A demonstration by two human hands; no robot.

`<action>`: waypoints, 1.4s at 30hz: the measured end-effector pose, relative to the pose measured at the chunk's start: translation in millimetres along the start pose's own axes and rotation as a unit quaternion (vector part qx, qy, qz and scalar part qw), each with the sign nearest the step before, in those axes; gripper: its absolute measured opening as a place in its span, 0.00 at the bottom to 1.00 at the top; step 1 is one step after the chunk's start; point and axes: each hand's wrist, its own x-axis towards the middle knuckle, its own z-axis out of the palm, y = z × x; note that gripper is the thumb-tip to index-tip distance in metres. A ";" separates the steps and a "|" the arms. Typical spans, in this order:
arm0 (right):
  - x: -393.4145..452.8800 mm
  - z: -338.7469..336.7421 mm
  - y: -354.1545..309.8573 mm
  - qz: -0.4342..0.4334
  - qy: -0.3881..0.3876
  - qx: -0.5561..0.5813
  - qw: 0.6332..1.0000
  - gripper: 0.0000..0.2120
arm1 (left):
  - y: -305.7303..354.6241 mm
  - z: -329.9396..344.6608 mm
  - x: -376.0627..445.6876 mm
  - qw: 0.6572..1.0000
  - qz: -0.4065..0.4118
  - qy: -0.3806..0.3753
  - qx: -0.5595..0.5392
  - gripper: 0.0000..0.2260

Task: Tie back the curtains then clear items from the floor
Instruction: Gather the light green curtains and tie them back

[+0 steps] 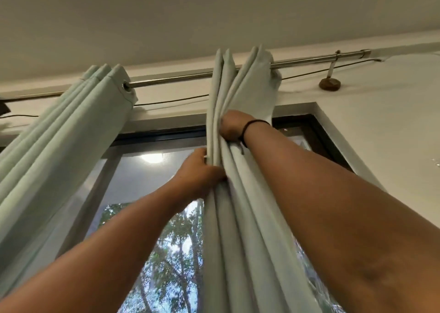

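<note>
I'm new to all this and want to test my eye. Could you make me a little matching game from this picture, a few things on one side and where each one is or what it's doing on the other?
Things:
1. left hand
2. right hand
3. left curtain
4. curtain rod

States:
A. metal, running across above the window
B. hangs bunched at the left, touched by neither hand
C. grips the right curtain's folds, higher up, with a black band at the wrist
D. grips the right curtain's folds lower down, from the window side

Pairs: 1-D, 2-C, 3-B, 4-A
</note>
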 end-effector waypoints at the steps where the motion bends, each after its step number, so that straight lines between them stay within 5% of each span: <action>1: 0.5 1.6 -16.7 -0.015 -0.006 0.008 1.000 0.15 | -4.4 -8.3 2.8 1.000 -0.004 0.023 0.001 0.11; 5: -8.4 7.9 -30.7 0.005 -0.065 0.022 0.998 0.09 | -20.0 -27.5 14.4 0.997 -0.020 0.065 -0.019 0.13; 9: -19.0 2.5 -0.4 0.095 -0.068 0.229 0.966 0.10 | -18.6 -10.4 26.3 0.999 -0.021 0.030 -0.021 0.09; 13: -17.0 6.8 25.6 0.149 -0.037 0.404 0.902 0.34 | 0.7 22.8 43.6 0.999 0.011 0.011 -0.044 0.03; 18: -35.4 -5.2 64.3 0.036 0.019 0.121 0.992 0.15 | 20.2 90.0 72.3 0.998 0.035 0.041 -0.026 0.06; 22: -52.3 -27.8 122.3 -0.002 -0.034 -0.055 0.998 0.16 | 41.1 154.1 87.2 0.996 0.059 0.069 0.021 0.11; 25: -46.5 -38.6 180.8 0.016 -0.011 0.053 0.998 0.10 | 65.7 198.7 97.7 0.992 0.078 0.085 0.041 0.09; 30: -34.2 -62.2 268.3 0.042 0.063 0.284 0.956 0.17 | 113.3 268.1 114.1 0.985 0.113 0.106 0.069 0.04; 37: -84.2 -91.3 379.7 0.083 0.082 0.318 0.941 0.06 | 154.9 373.6 112.7 0.982 0.155 0.011 0.104 0.08; 42: -83.0 -72.0 336.5 0.096 0.054 0.284 0.953 0.14 | 125.4 338.9 92.9 0.990 0.121 0.033 0.071 0.06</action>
